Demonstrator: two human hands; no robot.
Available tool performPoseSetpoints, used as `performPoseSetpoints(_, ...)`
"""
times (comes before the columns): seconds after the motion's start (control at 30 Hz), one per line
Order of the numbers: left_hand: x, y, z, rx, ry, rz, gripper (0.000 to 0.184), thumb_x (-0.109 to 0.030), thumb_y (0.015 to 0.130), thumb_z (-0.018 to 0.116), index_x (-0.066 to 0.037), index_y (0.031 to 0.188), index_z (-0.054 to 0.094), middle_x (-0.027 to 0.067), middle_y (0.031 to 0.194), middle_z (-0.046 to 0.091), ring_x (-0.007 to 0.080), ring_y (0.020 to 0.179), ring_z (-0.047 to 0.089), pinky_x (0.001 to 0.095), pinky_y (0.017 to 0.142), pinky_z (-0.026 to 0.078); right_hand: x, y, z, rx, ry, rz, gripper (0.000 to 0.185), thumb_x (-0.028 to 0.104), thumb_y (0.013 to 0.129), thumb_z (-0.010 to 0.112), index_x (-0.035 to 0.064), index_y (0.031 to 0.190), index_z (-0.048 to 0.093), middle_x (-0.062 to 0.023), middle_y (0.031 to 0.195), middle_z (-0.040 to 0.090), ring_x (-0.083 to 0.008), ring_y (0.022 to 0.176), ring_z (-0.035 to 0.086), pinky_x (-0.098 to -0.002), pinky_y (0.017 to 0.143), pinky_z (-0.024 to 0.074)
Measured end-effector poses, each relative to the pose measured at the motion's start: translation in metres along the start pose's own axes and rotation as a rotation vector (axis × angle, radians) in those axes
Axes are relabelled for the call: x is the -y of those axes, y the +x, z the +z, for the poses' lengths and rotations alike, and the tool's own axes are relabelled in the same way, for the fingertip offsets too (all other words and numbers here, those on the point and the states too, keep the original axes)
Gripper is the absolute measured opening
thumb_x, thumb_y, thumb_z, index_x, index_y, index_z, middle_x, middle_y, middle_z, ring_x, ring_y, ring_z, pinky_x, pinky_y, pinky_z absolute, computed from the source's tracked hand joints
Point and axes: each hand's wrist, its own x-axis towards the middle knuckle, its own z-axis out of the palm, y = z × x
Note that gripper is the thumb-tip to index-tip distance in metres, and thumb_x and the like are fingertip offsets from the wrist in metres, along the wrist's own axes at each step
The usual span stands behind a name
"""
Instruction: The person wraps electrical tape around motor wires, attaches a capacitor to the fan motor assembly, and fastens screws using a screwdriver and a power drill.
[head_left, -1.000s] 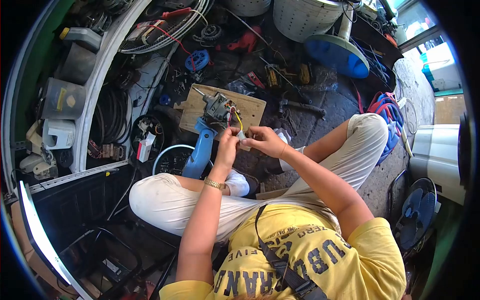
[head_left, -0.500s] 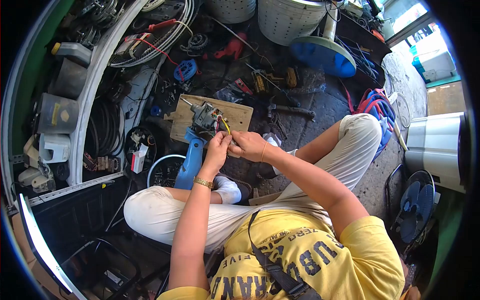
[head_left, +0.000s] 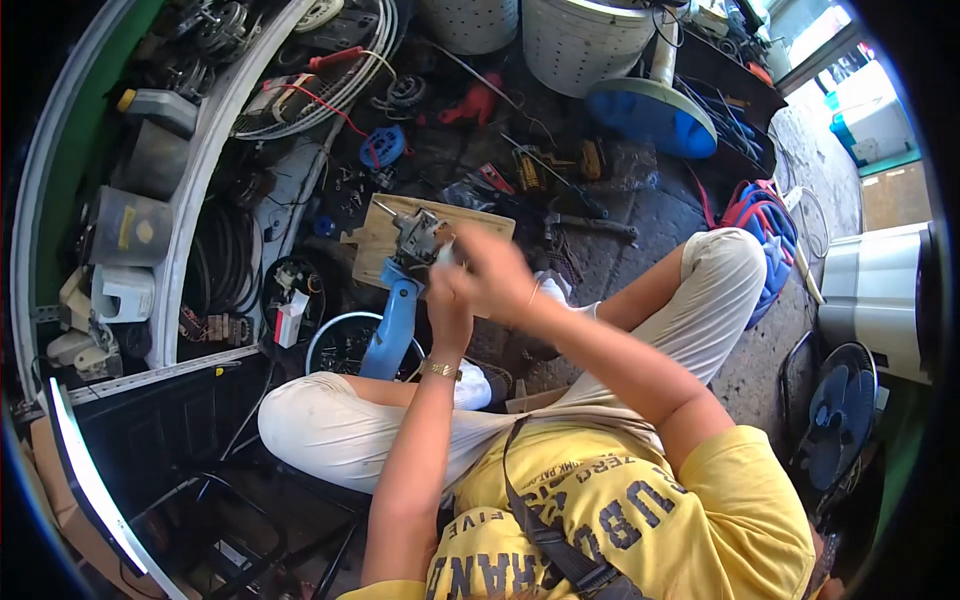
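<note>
Just beyond the two hands, as the head camera looks down, a motor (head_left: 422, 240) sits over a wooden board (head_left: 478, 212), at the top of a blue stand (head_left: 390, 335). The right hand (head_left: 490, 272) is badly blurred, so I cannot tell whether its fingers are spread, pressed together or pinching anything. The left hand (head_left: 448, 300) is close below it, fingers curled up, but their tips are lost behind the right hand, and I cannot tell what they grip. A small pale piece (head_left: 445, 256) shows between the hands and the motor, too smeared to name. The right hand also covers part of the board. Left of the left hand, the stand hides part of a round rim (head_left: 318, 345) with dark, unclear contents. Well right of the right hand lies a hammer (head_left: 597, 227), its head hard to make out against the dark floor.
</note>
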Motion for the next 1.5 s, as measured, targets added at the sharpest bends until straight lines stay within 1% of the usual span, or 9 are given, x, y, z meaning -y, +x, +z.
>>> performPoseSetpoints(0.07, -0.04, 0.005, -0.013, 0.041, -0.19, -0.48, 0.032, -0.013, 0.085, 0.065, 0.001, 0.103, 0.043, 0.0154, 0.089, 0.062, 0.0221, 0.073, 0.056, 0.035, 0.069, 0.046, -0.038, 0.043, -0.019, -0.04, -0.294, 0.024, 0.041, 0.029, 0.078, 0.066, 0.0057, 0.111, 0.056, -0.0175, 0.091, 0.063, -0.0317, 0.085, 0.063, -0.0399, 0.075, 0.0495)
performPoseSetpoints(0.2, -0.041, -0.012, -0.015, 0.005, -0.084, -0.39, 0.035, -0.006, 0.079, 0.068, 0.002, 0.102, 0.043, 0.0183, 0.088, 0.061, 0.0211, 0.072, 0.059, 0.0322, 0.068, 0.047, -0.079, 0.072, -0.027, -0.034, -0.653, -0.044, 0.054, 0.046, 0.078, 0.066, 0.0081, 0.115, 0.055, -0.0178, 0.115, 0.055, -0.035, 0.108, 0.052, -0.0423, 0.086, 0.0458)
performPoseSetpoints(0.37, -0.032, -0.028, -0.007, -0.077, -0.151, -0.451, 0.026, 0.0, 0.082, 0.063, 0.001, 0.1, 0.044, 0.0177, 0.082, 0.064, 0.0239, 0.076, 0.066, 0.0323, 0.068, 0.049, -0.097, -0.005, 0.006, 0.322, -0.02, 0.462, 0.05, 0.05, 0.074, 0.07, 0.0022, 0.088, 0.069, -0.0159, 0.082, 0.068, -0.0249, 0.077, 0.066, -0.0365, 0.07, 0.0498)
performPoseSetpoints(0.67, -0.049, -0.027, -0.012, -0.107, 0.084, -0.375, 0.015, -0.005, 0.087, 0.061, 0.001, 0.089, 0.048, 0.0171, 0.07, 0.064, 0.0223, 0.066, 0.066, 0.0349, 0.059, 0.047, -0.088, -0.029, 0.03, 0.178, 0.369, 0.483, 0.016, 0.011, 0.075, 0.073, -0.0022, 0.081, 0.067, -0.009, 0.071, 0.066, -0.0102, 0.065, 0.058, -0.0282, 0.061, 0.0478)
performPoseSetpoints(0.93, -0.034, -0.027, -0.018, -0.042, -0.03, -0.534, 0.019, -0.015, 0.093, 0.055, 0.002, 0.083, 0.055, 0.0089, 0.059, 0.057, 0.0137, 0.052, 0.057, 0.0306, 0.05, 0.044, -0.087, -0.039, 0.042, 0.135, 0.563, 0.578, 0.019, 0.016, 0.079, 0.073, -0.0007, 0.079, 0.064, -0.0046, 0.073, 0.063, -0.0089, 0.066, 0.053, -0.0269, 0.061, 0.0451)
performPoseSetpoints(1.07, -0.035, -0.029, -0.018, 0.024, -0.494, -0.758, 0.023, -0.022, 0.098, 0.047, -0.004, 0.087, 0.058, 0.0024, 0.059, 0.056, 0.0091, 0.048, 0.053, 0.0243, 0.046, 0.045, -0.089, -0.039, 0.04, 0.22, 0.833, 0.907, 0.02, 0.019, 0.083, 0.071, 0.0014, 0.084, 0.063, -0.0042, 0.077, 0.063, -0.011, 0.069, 0.056, -0.0271, 0.064, 0.0461)
performPoseSetpoints(1.33, -0.026, -0.017, -0.03, 0.231, -1.308, -0.981, 0.023, -0.026, 0.098, 0.048, -0.007, 0.095, 0.06, 0.0018, 0.065, 0.058, 0.0084, 0.053, 0.054, 0.0229, 0.054, 0.048, -0.093, -0.039, 0.034, 0.329, 1.272, 0.85, 0.014, 0.018, 0.087, 0.066, 0.0045, 0.087, 0.063, -0.0017, 0.074, 0.062, -0.012, 0.067, 0.058, -0.0264, 0.06, 0.0466)
performPoseSetpoints(1.4, -0.018, -0.01, -0.031, 0.216, -0.905, -0.992, 0.025, -0.027, 0.098, 0.048, -0.006, 0.099, 0.061, 0.0028, 0.07, 0.06, 0.0105, 0.061, 0.057, 0.0253, 0.061, 0.049, -0.094, -0.038, 0.042, 0.189, 1.063, 0.882, 0.015, 0.019, 0.086, 0.067, 0.0071, 0.082, 0.06, -0.0016, 0.075, 0.062, -0.0115, 0.064, 0.058, -0.0257, 0.059, 0.046)
performPoseSetpoints(1.5, 0.006, 0.0, -0.05, -0.012, 0.383, -0.16, 0.046, -0.02, 0.077, 0.072, -0.002, 0.114, 0.051, 0.0155, 0.112, 0.055, 0.0277, 0.086, 0.06, 0.0392, 0.075, 0.047, -0.098, -0.035, 0.04, 0.165, 0.994, 0.777, 0.02, 0.025, 0.089, 0.064, 0.0094, 0.08, 0.054, -0.0011, 0.071, 0.06, -0.0109, 0.066, 0.059, -0.0231, 0.057, 0.0454)
